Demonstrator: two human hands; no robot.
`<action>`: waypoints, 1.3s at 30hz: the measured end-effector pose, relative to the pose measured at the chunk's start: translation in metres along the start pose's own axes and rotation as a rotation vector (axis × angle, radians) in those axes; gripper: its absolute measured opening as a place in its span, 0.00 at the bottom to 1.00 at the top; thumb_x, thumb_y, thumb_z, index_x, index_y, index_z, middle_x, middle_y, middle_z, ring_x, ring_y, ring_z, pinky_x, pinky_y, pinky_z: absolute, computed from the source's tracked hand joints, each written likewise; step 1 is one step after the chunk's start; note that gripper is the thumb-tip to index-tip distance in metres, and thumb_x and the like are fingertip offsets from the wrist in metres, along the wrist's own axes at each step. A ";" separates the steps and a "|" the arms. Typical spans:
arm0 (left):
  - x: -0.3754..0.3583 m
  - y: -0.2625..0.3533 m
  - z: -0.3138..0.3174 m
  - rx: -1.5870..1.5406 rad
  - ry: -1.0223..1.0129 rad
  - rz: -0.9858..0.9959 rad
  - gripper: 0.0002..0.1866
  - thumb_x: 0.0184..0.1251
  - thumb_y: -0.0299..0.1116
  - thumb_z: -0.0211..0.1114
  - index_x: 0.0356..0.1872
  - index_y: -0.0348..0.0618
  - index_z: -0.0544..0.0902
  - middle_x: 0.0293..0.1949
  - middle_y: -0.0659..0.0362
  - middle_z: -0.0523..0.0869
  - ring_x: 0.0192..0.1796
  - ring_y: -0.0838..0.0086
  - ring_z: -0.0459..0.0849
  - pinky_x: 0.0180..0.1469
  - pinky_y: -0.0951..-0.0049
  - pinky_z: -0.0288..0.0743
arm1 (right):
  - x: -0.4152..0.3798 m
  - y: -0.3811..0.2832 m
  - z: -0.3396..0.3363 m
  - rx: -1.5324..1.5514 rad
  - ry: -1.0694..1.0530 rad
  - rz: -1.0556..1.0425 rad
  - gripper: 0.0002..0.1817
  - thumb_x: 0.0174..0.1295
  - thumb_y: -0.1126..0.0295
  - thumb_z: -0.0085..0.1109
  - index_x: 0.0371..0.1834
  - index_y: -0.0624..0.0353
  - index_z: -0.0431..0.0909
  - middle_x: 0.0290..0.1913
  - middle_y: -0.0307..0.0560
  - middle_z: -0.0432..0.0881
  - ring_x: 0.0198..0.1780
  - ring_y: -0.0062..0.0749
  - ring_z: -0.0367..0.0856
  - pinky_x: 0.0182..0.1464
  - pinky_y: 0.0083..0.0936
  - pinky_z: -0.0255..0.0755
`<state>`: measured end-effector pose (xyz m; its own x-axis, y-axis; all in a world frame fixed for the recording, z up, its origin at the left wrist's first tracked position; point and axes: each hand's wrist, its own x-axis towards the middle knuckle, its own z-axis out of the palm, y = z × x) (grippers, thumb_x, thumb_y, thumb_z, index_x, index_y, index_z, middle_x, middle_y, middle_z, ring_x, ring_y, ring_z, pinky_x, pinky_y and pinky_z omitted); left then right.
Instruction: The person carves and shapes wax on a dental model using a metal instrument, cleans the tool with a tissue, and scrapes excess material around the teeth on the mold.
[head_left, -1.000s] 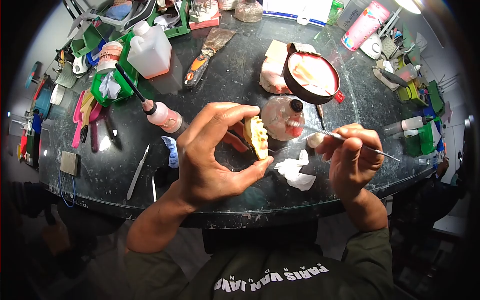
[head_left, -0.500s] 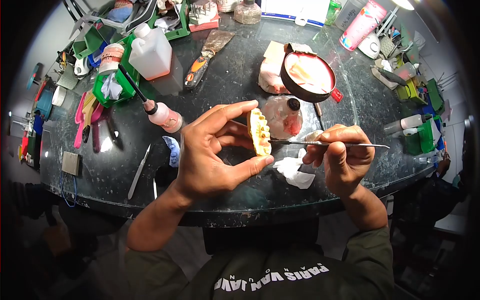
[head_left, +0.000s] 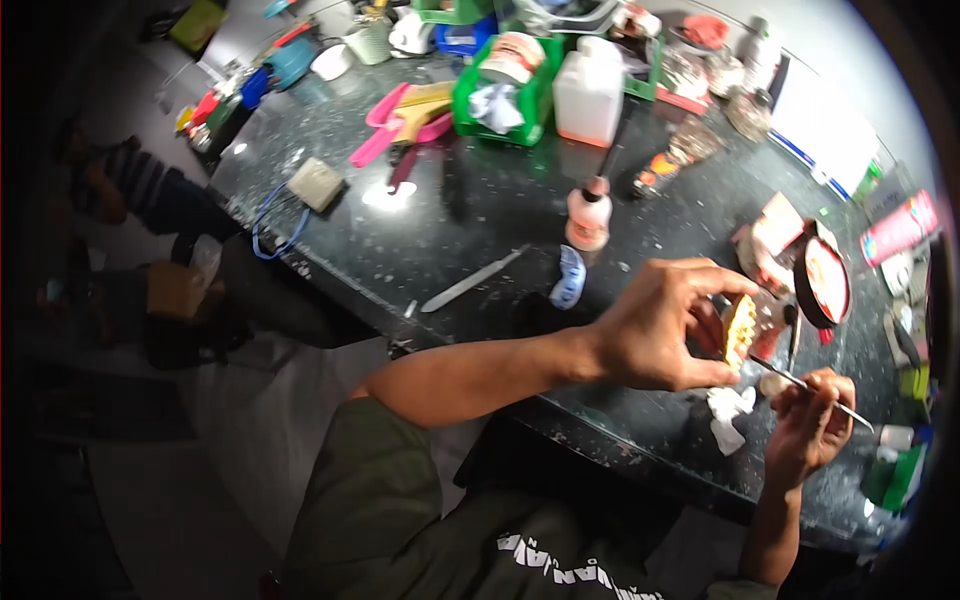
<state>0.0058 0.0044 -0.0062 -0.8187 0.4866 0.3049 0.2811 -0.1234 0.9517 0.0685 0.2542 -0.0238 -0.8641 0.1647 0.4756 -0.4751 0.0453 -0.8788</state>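
Observation:
Between the thumb and fingers of my left hand [head_left: 660, 330] is a yellow dental cast [head_left: 740, 328], held upright with its row of teeth facing right. My right hand [head_left: 808, 425] grips a thin metal dental carver [head_left: 848, 411] like a pen. The carver's left tip is close beside the cast; whether it touches is too small to tell. Below the cast lies a crumpled white tissue [head_left: 730, 415]. Behind my hands, a round dark-rimmed tin [head_left: 825, 280] shows pink material inside. A clear glass vessel is partly hidden by the cast.
Left of my hand lie a lavender moulded piece [head_left: 568, 278] and a metal knife [head_left: 475, 279]. Further back stand a pink-liquid bottle [head_left: 588, 222], a scraper [head_left: 665, 170], a green bin [head_left: 505, 125] and a plastic jug [head_left: 587, 95]. Another person [head_left: 135, 190] is at far left.
The view has swung left and tilted, so the bench and both hands appear further right. Both hands keep their hold on the cast and the carver.

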 end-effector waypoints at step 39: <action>0.003 -0.001 0.000 -0.118 -0.041 -0.146 0.42 0.51 0.14 0.79 0.71 0.30 0.70 0.55 0.51 0.86 0.50 0.73 0.89 0.53 0.73 0.87 | 0.008 -0.019 0.010 0.080 -0.207 -0.040 0.03 0.69 0.80 0.61 0.41 0.71 0.82 0.32 0.55 0.88 0.29 0.29 0.88 0.27 0.19 0.78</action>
<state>0.0036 0.0059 -0.0060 -0.8246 0.5415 0.1634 0.0981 -0.1477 0.9842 0.0693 0.2445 -0.0029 -0.8559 -0.0423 0.5154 -0.5145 -0.0315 -0.8569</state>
